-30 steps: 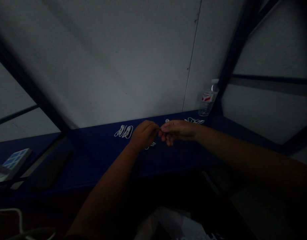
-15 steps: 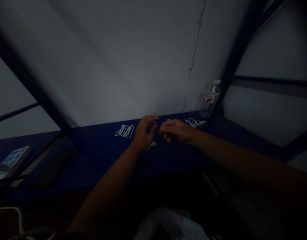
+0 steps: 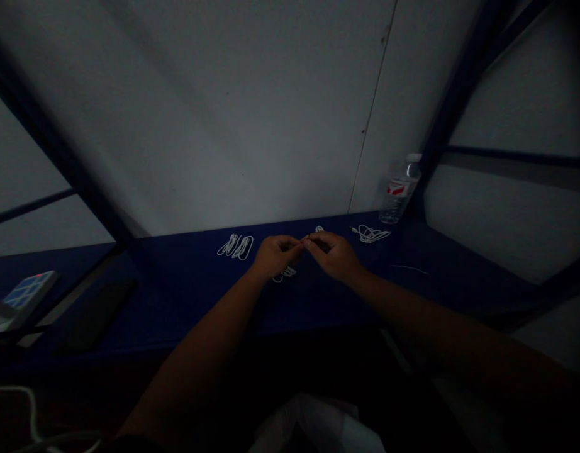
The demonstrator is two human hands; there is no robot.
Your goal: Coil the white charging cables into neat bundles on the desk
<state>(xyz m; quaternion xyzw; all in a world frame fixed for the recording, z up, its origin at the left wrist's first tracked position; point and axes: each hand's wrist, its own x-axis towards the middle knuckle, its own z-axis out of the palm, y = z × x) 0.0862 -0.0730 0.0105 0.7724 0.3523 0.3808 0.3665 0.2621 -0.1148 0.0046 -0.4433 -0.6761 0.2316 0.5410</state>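
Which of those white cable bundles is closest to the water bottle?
The loose coil at the right end of the blue shelf, just left of the bottle. The other bundles lie farther left along the shelf.

Pretty dim little booth: pale grey panel walls (image 3: 224,113) with a thin seam, dark blue framing (image 3: 464,94) on both sides, and a navy table (image 3: 186,296) along the far wall.

The left hand (image 3: 275,257) and right hand (image 3: 332,255) meet above a dark blue ledge (image 3: 200,296), their fingertips (image 3: 298,243) touching; whatever lies between them is too dark to make out. Coiled white cables (image 3: 236,247) lie to the left, another coil (image 3: 371,234) lies to the right, and a third coil (image 3: 284,274) sits just below the left hand. A plastic water bottle (image 3: 399,197) stands by the white wall (image 3: 247,113).
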